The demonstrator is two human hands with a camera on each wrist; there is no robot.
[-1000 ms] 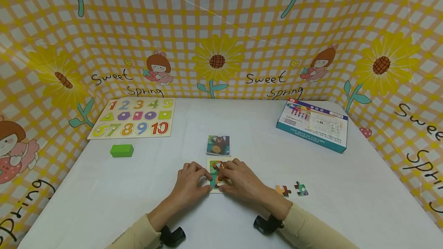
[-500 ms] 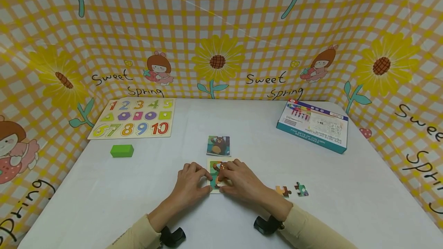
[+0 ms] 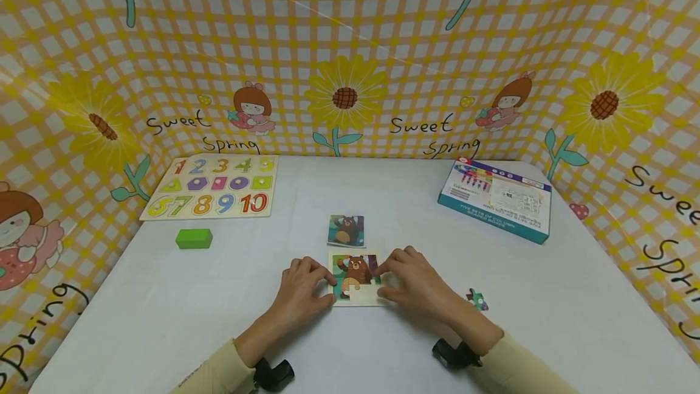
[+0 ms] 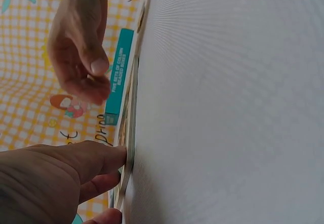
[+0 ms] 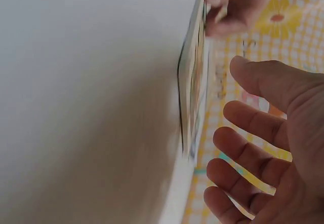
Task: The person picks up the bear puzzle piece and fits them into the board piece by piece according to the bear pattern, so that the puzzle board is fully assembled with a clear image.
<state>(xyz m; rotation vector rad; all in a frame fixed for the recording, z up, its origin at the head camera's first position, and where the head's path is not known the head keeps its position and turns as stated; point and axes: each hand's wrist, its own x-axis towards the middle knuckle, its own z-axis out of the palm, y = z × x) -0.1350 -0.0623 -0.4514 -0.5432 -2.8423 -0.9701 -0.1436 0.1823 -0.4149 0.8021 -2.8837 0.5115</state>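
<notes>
A bear jigsaw puzzle (image 3: pixel 355 267) in a pale tray lies at the table's middle, with a bare patch at its lower right. My left hand (image 3: pixel 299 289) holds the tray's left edge with thumb and fingertips; the left wrist view shows the thumb (image 4: pixel 109 155) against that edge. Beside the right edge is my right hand (image 3: pixel 418 281), its fingers loosely spread and nothing in them in the right wrist view. A loose green puzzle piece (image 3: pixel 477 300) lies right of my right wrist.
Just behind the puzzle sits a small bear picture card or booklet (image 3: pixel 346 230). A number board (image 3: pixel 210 186) and a green block (image 3: pixel 194 238) are at the left. A beaded-box carton (image 3: pixel 494 199) stands at the back right. Checked cloth (image 3: pixel 350 35) walls surround the white table.
My right hand has moved right, off the puzzle, uncovering the bear and the bare patch. The orange-brown loose piece is now hidden behind the right hand. The left hand stays put.
</notes>
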